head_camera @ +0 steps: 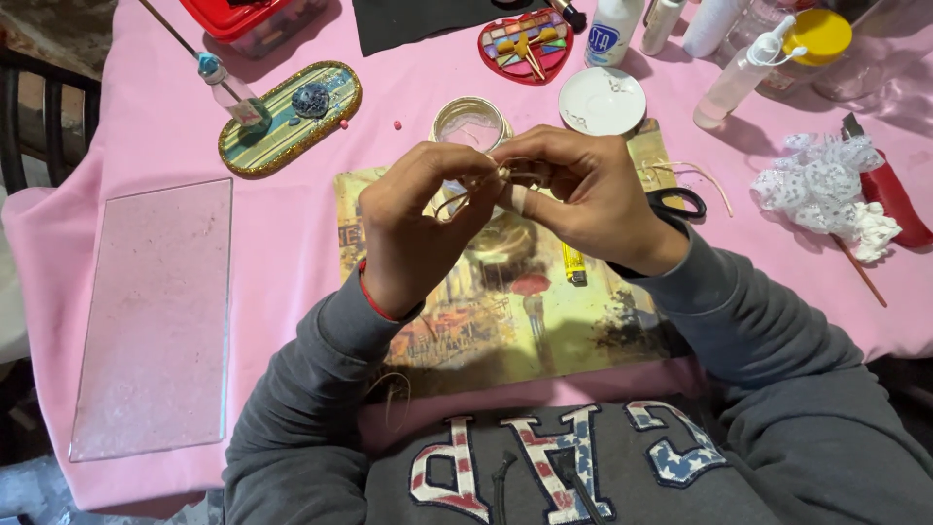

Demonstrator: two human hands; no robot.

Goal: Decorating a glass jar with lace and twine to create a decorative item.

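Fingers: both hands pinched narrow on thin tan cord, tips meeting over the middle of the desk
Left hand: thumb and forefinger nipping a cord loop, red band at the wrist
Right hand: fingers curled on the other cord end, pale strip on one finger
Cord position: held in the air between the two hands, just above a clear glass jar; loose tail hanging toward the printed picture sheet
Near: yellow lighter on the sheet under the right hand; black scissors partly hidden by the right wrist; white lid beside the jar
Further off: glass pane at left, white lace scrap at right, bottles along the far edge
Risk: thin cord likely to slip from the pinch if tension drops, loop coming undone
Risk: jar directly below, a low wrist could knock it
Unclear: knot or plain twist, cannot tell
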